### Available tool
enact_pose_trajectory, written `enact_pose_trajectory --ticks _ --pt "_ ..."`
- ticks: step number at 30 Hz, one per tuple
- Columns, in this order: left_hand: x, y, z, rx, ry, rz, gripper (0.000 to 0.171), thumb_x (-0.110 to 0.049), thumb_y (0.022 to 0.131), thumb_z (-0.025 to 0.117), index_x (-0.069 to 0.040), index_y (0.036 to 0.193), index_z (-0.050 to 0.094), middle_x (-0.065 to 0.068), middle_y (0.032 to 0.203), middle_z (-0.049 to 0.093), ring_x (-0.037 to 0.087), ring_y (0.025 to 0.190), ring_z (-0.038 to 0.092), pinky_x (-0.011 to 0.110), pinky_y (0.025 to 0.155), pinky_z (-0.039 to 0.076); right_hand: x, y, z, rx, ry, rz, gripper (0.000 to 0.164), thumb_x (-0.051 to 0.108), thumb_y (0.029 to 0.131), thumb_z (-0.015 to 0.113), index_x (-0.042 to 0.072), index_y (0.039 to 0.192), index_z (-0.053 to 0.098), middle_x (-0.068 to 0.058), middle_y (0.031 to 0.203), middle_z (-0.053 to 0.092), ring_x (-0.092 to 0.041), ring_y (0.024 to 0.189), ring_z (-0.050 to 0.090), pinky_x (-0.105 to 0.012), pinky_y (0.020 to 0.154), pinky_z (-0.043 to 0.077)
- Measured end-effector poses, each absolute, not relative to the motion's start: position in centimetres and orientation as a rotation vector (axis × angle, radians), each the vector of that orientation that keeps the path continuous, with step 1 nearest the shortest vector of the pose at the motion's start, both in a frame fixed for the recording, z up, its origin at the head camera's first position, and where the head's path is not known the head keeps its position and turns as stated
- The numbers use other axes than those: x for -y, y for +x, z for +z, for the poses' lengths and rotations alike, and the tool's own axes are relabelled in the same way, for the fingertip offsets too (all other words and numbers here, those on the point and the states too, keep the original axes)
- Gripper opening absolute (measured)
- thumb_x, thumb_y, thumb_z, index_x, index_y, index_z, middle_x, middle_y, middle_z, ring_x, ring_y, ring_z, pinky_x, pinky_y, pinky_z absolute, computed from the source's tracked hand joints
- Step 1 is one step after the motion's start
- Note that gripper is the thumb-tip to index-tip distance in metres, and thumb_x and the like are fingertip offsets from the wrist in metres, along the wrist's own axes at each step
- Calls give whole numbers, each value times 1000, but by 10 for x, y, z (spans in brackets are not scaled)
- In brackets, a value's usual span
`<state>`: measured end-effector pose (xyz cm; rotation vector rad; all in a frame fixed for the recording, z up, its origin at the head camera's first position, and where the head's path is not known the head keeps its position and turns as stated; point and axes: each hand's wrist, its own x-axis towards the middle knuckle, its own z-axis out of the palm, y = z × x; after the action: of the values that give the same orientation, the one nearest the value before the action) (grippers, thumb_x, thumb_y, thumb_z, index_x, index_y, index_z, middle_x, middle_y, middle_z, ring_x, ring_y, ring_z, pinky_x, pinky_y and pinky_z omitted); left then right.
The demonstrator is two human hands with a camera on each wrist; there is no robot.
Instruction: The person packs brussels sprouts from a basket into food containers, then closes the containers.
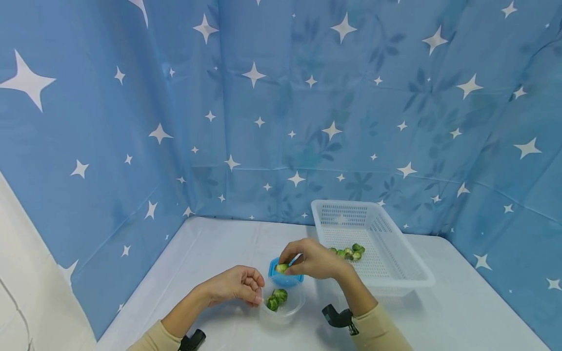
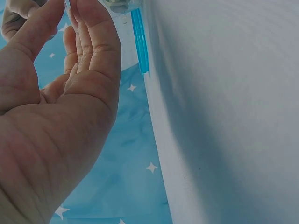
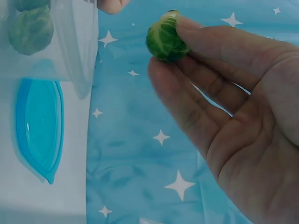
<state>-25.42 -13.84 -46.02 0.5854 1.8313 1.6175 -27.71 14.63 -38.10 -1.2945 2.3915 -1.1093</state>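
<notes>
My right hand (image 1: 317,260) pinches a Brussels sprout (image 3: 164,38) between thumb and fingertips, above a blue lid (image 1: 297,279) on the table. Below and left of that hand stands a clear plastic container (image 1: 300,306) with a few green Brussels sprouts (image 1: 279,295) inside. At the container's left rim, the thumb and fingers of my left hand (image 1: 237,286) pinch the edge. The left wrist view shows this hand (image 2: 88,60) from the palm side, with a sliver of the rim between the fingertips.
A white perforated basket (image 1: 408,261) stands at the right, holding several more Brussels sprouts (image 1: 356,249) near its left side. The white table (image 1: 228,239) runs back to a blue star-patterned curtain (image 1: 272,136). Each wrist carries a black camera mount (image 1: 338,318).
</notes>
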Motion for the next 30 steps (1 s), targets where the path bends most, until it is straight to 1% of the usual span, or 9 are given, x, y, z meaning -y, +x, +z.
enact_pose_trajectory --ticks 5,12,17,22,30 --pt "138 -254 -459 -1829 587 1615 45 -10 88 82 10 120 58 4 88 73 16 80 73 32 76 63 -142 -274 -383 -2379 -1320 -1035 18 6 92 79 11 109 78 -1 106 77 -9 92 73 -30 85 62" --pt "138 -254 -459 -1833 584 1614 45 -10 88 82 10 120 58 4 88 72 15 81 72 32 77 63 -135 -272 -388 -2281 -1272 -992 19 2 89 80 8 107 78 -4 102 77 -9 89 75 -24 82 61" --pt "138 -254 -460 -1830 584 1619 45 -10 88 83 10 120 58 3 87 72 15 81 72 32 76 63 -132 -271 -391 -2274 -1229 -952 18 1 88 80 10 104 79 -1 99 78 -10 87 76 -22 78 62" --pt "138 -255 -460 -1821 591 1621 45 -10 88 82 11 119 58 3 87 73 15 80 72 32 76 63 -128 -269 -393 -2240 -1193 -900 16 -2 86 82 8 99 80 0 95 78 -10 84 76 -22 75 62" --pt "138 -254 -459 -1822 591 1622 46 -10 88 83 11 120 57 3 87 73 14 80 73 31 77 63 -119 -266 -400 -2279 -1211 -766 15 -1 82 85 9 93 83 7 88 78 -2 78 72 -18 71 60"
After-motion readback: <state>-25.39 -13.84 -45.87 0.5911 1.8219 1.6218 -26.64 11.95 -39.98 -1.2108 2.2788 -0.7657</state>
